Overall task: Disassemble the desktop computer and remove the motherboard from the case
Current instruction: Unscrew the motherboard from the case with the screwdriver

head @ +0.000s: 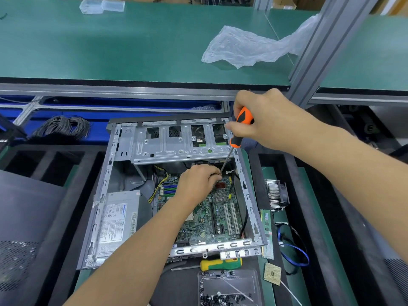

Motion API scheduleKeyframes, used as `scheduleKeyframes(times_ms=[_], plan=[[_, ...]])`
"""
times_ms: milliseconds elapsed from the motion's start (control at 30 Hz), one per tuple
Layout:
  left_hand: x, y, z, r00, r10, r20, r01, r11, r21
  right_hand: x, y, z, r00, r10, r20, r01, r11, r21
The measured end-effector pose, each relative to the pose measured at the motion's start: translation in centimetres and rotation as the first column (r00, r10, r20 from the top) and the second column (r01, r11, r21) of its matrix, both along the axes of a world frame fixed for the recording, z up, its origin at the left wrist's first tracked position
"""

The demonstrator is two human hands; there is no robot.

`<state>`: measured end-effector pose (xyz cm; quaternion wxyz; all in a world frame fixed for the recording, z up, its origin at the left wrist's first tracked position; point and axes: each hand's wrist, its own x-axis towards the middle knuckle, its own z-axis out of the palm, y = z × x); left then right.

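Motherboard (209, 215) lies flat in the floor of the open case (106, 184), in the case's right half, with the grey power supply (114, 219) filling the near left corner and the metal drive cage (176, 142) spanning the far end. Right hand (267, 120) is clenched round the orange-and-black screwdriver (239, 129), its shaft slanting down and left into the case near the far right corner of the board. Left hand (198, 182) reaches inside over the far part of the board, fingers curled at the lower end of the shaft (whether they pinch the shaft itself or a screw beneath it cannot be made out).

Just outside the case's near edge a yellow-and-green screwdriver (220, 264) lies on the bench, with a tray of dark screws (227, 290) nearer still. Beside the case's right wall rest a memory stick (266, 219), a heatsink with fan (277, 195), a processor chip (272, 273) and a blue cable (298, 255). On the green upper shelf (110, 45) lies a crumpled clear plastic bag (247, 47).
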<state>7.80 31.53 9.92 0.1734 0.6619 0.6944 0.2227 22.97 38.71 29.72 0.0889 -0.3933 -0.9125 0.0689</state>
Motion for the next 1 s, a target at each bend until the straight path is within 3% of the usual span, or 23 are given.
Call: scheduleKeyframes(times_ms=[267,467,600,733,867,1000], plan=[[-0.2,-0.1,-0.4,1.000,0.003,0.008,-0.004,1.000,0.016,-0.2,-0.5,0.3,0.999,0.012,0.039,-0.012,1.000,0.018],[-0.3,-0.4,-0.5,1.000,0.011,0.029,-0.012,0.999,0.042,-1.2,-1.3,2.3,0.951,0.008,0.310,-0.072,0.978,0.195],[-0.7,-0.8,-0.1,0.966,0.102,0.238,-0.082,0.992,-0.092,-2.2,-1.0,3.0,0.932,0.125,0.339,-0.150,0.988,0.046],[-1.5,-1.9,0.6,0.795,0.303,0.525,-0.099,0.920,-0.380,-3.0,-0.5,3.6,0.923,0.218,0.317,-0.195,0.975,-0.103],[-2.3,-2.9,1.0,0.473,0.497,0.727,-0.074,0.845,-0.529,-3.0,0.3,3.7,0.924,0.205,0.324,-0.132,0.963,-0.234],[-2.9,-3.3,1.0,0.227,0.611,0.759,-0.104,0.790,-0.605,-3.1,0.2,3.5,0.911,0.034,0.411,-0.013,0.998,-0.053]])
